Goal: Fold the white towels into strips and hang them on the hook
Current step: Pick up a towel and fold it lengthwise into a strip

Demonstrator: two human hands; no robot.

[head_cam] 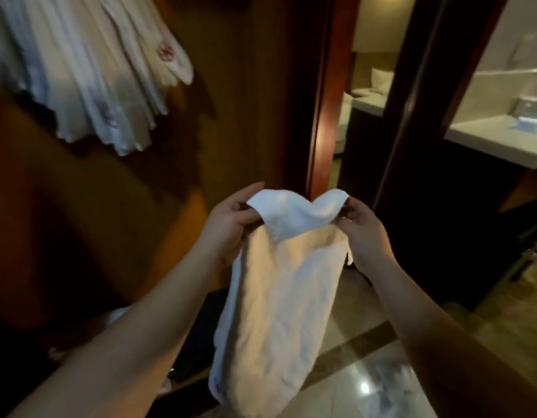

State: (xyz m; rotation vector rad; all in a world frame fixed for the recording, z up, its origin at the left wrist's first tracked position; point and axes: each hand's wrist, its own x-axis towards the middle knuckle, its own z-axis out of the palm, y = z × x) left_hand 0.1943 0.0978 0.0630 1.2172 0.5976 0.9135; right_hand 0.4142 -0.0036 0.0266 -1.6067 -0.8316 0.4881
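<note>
**Kid:** If one hand lets go, what happens?

**Helper:** I think the towel point(273, 297) would drop. It hangs in the air, near us and in the middle. The left hand point(228, 224) pinches the top left corner. The right hand point(363, 227) pinches the top right corner. Nothing else holds it up.

**Kid:** Could the fold go wrong?

**Helper:** It might. The cloth is soft and the top edge dips in the middle. If the two corners do not meet well, the strip could come out crooked or bunchy.

**Kid:** Is there a table under it?

**Helper:** No. Down below is a shiny floor point(360, 384) with a dark stripe across it. A dropped towel could land there and get dirty.

**Kid:** What is farther away?

**Helper:** On the far left, a wooden wall point(243, 86) has other white towels point(89, 70) hanging high up. They are well apart from the hands. I cannot see the hook; the cloth hides it. If it is crowded up there, a new strip may slip off.

**Kid:** And on the right?

**Helper:** A doorway point(363, 95) with a bed far inside, and a white counter point(499, 143) at the far right.
</note>
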